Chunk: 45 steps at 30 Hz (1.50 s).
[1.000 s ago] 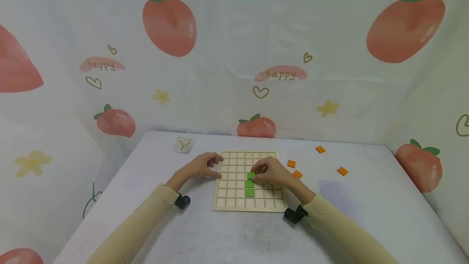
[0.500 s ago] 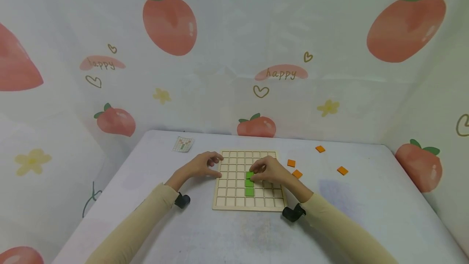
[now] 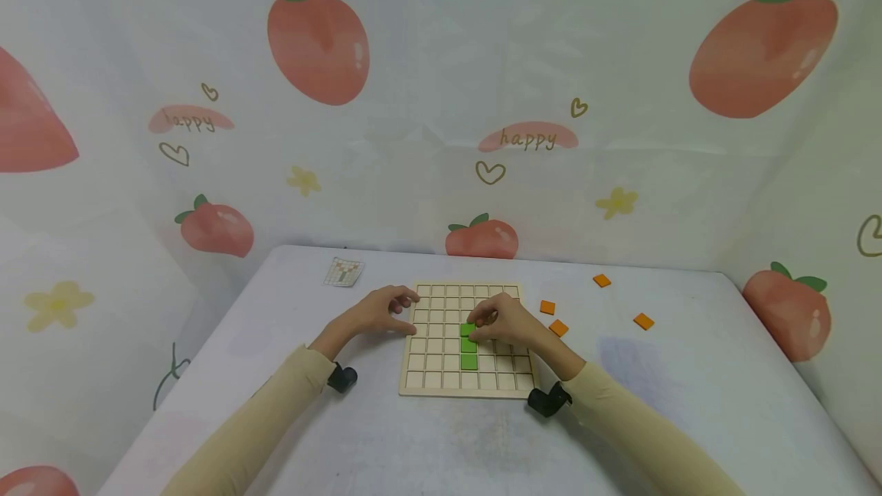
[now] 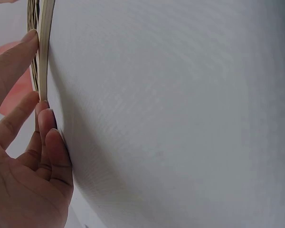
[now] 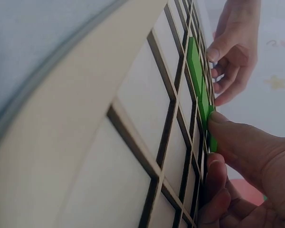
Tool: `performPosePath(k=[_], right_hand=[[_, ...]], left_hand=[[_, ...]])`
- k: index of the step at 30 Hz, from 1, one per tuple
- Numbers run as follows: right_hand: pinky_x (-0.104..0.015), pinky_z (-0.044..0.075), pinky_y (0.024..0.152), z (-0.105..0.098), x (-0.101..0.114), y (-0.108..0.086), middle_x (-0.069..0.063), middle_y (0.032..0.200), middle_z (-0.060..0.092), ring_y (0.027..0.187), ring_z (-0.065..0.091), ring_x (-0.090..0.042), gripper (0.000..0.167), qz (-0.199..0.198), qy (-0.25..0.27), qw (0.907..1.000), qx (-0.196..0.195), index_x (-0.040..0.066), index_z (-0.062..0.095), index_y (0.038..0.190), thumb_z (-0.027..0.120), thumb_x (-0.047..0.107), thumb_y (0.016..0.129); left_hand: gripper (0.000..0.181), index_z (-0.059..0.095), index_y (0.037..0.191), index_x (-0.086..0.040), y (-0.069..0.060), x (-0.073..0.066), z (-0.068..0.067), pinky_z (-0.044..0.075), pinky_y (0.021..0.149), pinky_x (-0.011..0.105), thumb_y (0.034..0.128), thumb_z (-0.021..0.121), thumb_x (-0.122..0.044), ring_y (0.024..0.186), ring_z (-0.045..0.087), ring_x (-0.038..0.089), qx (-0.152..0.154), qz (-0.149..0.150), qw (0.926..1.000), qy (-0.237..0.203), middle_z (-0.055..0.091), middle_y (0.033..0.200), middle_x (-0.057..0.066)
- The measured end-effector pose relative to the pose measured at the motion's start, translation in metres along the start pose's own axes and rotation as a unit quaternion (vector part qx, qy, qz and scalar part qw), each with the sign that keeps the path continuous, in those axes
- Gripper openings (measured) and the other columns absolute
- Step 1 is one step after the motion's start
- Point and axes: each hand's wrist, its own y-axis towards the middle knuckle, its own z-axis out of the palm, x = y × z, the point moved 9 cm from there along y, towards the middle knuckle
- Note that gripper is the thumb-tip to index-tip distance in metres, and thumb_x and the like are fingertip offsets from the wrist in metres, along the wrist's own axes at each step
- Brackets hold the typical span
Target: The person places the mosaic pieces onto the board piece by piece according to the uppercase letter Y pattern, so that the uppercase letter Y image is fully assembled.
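A wooden grid board (image 3: 434, 393) lies flat on the table. My left hand (image 3: 379, 312) touches its left edge; in the left wrist view the thumb tip and index fingertip rest on the frame (image 4: 44, 57), the other fingers bent against its side. Between thumb and fingers my right hand (image 3: 511, 321) pinches a green square tile (image 5: 213, 137) over the board's middle. In the column toward me, two more green tiles sit in cells, the near one (image 3: 469, 361) fully visible and the one behind it (image 3: 468, 345) partly covered by the right thumb.
Several orange square tiles lie right of the board, such as the orange tile (image 3: 547, 307) near its edge and the orange tile (image 3: 644, 321) farther out. A small pattern card (image 3: 344, 272) with a coloured grid lies at the back left. A patterned cloth hangs behind the table.
My right hand has shifted slightly left, bringing the pinched green tile into line with the other two green tiles. My left hand stays at the board's edge.
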Motion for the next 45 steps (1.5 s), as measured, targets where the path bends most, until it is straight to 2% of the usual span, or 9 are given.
performPosePath(k=[16, 26, 32, 36, 39, 45], right_hand=[[-0.033, 0.051, 0.075, -0.001, 0.0, 0.0, -0.006, 0.089, 0.068, 0.083, 0.059, -0.019, 0.019, 0.008, -0.008, 0.9999, -0.002, 0.0, 0.076, 0.099, 0.085, 0.007, 0.083], [-0.033, 0.053, 0.076, -0.008, -0.004, -0.008, -0.005, 0.093, 0.07, 0.086, 0.063, -0.021, 0.021, 0.006, 0.016, 0.9998, -0.006, -0.001, 0.076, 0.103, 0.082, 0.009, 0.086], [-0.036, 0.053, 0.078, -0.022, -0.015, -0.021, -0.009, 0.102, 0.072, 0.089, 0.067, -0.024, 0.025, 0.022, 0.036, 0.9991, -0.01, -0.001, 0.075, 0.108, 0.081, 0.012, 0.088], [-0.035, 0.053, 0.079, -0.034, -0.021, -0.032, -0.008, 0.102, 0.072, 0.088, 0.067, -0.024, 0.026, 0.037, 0.04, 0.9984, -0.017, -0.001, 0.074, 0.109, 0.081, 0.013, 0.088], [-0.033, 0.052, 0.077, -0.043, -0.025, -0.04, -0.007, 0.101, 0.071, 0.087, 0.066, -0.025, 0.027, 0.048, 0.036, 0.998, -0.02, 0.0, 0.074, 0.11, 0.082, 0.013, 0.088], [-0.03, 0.052, 0.069, -0.062, -0.033, -0.056, -0.008, 0.099, 0.07, 0.082, 0.065, -0.025, 0.029, 0.041, 0.023, 0.9986, -0.025, -0.002, 0.073, 0.112, 0.081, 0.014, 0.089]], left_hand=[[0.056, 0.064, 0.129, -0.005, -0.001, 0.0, -0.001, 0.046, 0.088, 0.04, 0.0811, 0.089, -0.02, 0.097, 0.055, 0.021, 0.0, 0.001, 1.0, 0.0, 0.061, 0.112, 0.005], [0.057, 0.064, 0.128, -0.005, 0.002, 0.003, 0.001, 0.047, 0.088, 0.039, 0.08, 0.09, -0.022, 0.096, 0.055, 0.02, 0.0, 0.002, 1.0, 0.003, 0.061, 0.111, 0.003], [0.057, 0.064, 0.128, -0.005, 0.001, 0.002, 0.0, 0.046, 0.088, 0.039, 0.0801, 0.09, -0.021, 0.096, 0.055, 0.02, -0.001, 0.001, 1.0, 0.003, 0.06, 0.11, 0.004], [0.057, 0.064, 0.129, -0.005, 0.001, 0.002, 0.0, 0.046, 0.088, 0.039, 0.0803, 0.089, -0.021, 0.097, 0.054, 0.02, 0.0, -0.002, 1.0, 0.003, 0.06, 0.11, 0.004], [0.057, 0.064, 0.129, -0.005, 0.0, 0.001, 0.0, 0.046, 0.088, 0.039, 0.0804, 0.089, -0.02, 0.097, 0.054, 0.021, 0.001, -0.004, 1.0, 0.001, 0.06, 0.111, 0.004], [0.057, 0.063, 0.129, -0.005, 0.0, 0.001, 0.0, 0.046, 0.088, 0.039, 0.0804, 0.089, -0.02, 0.097, 0.054, 0.021, 0.0, -0.003, 1.0, -0.001, 0.06, 0.111, 0.005]])
